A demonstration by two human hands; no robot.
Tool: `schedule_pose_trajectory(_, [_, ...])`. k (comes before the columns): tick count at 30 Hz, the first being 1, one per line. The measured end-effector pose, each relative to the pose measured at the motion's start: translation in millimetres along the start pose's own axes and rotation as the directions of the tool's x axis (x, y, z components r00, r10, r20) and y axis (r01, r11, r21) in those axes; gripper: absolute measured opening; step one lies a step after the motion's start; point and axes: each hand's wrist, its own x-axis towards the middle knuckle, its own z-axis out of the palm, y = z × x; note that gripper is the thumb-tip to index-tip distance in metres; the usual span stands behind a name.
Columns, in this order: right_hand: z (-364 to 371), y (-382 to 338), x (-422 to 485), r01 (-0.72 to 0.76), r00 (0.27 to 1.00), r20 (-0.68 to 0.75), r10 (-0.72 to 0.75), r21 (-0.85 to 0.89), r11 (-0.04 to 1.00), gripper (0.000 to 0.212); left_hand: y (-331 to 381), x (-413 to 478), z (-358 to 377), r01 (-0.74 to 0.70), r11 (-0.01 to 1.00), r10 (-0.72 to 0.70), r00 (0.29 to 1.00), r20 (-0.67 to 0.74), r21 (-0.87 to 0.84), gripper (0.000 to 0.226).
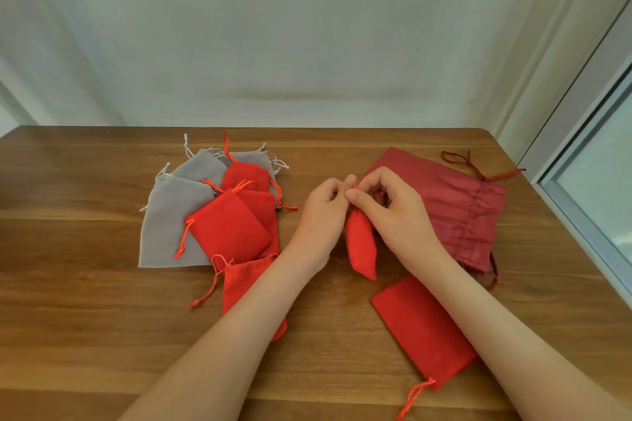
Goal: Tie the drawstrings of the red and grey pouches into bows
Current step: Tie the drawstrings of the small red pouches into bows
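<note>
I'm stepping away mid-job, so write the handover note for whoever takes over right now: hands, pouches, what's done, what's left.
Hands: the left hand and right hand both pinch the drawstring at the top of a small red pouch held between them.
Things: a pile of grey and red pouches lies to the left on the wooden table. One flat red pouch lies by the right forearm, and a large dark red pouch behind the right hand.
Done: no finished bow that I can make out.
Left: the held pouch's bow, hidden by fingers, then the others, whose strings lie loose.

No text, label, brand or number can be read anywhere (pouches [227, 232], table [85, 301] and wall [307, 27] alike).
</note>
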Motion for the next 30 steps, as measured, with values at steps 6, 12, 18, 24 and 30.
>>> schedule_pose_trajectory(6, [-2.4, -0.1, 1.9, -0.038, 0.998, 0.043, 0.041, -0.065, 0.997, 0.021, 0.5, 0.0, -1.9, 0.117, 0.993, -0.116, 0.991, 0.064, -0.003, 0.039])
schedule_pose_trajectory(12, [-5.6, -3.9, 1.2, -0.06, 0.998, -0.039, 0.057, -0.071, 0.996, 0.011, 2.9, 0.2, -3.8, 0.051, 0.998, -0.054, 0.992, 0.118, 0.027, 0.038])
schedule_pose_trajectory(18, [-10.1, 0.9, 5.7, -0.063, 0.992, -0.116, 0.05, -0.109, 0.992, 0.01, 7.6, -3.0, -3.4, -0.009, 0.997, -0.002, 0.991, 0.136, 0.078, 0.036])
schedule_pose_trajectory(24, [-8.6, -0.3, 4.3, -0.062, 0.997, -0.054, 0.063, 0.021, 0.998, 0.021, 7.7, -7.8, -1.7, -0.226, 0.882, 0.18, 0.973, 0.146, 0.414, 0.024])
schedule_pose_trajectory(30, [-7.2, 1.2, 5.2, 0.002, 0.997, -0.075, 0.006, 0.097, 0.995, 0.032, 8.1, -6.9, -4.1, -0.375, 0.768, 0.287, 0.926, 0.243, 0.52, 0.019])
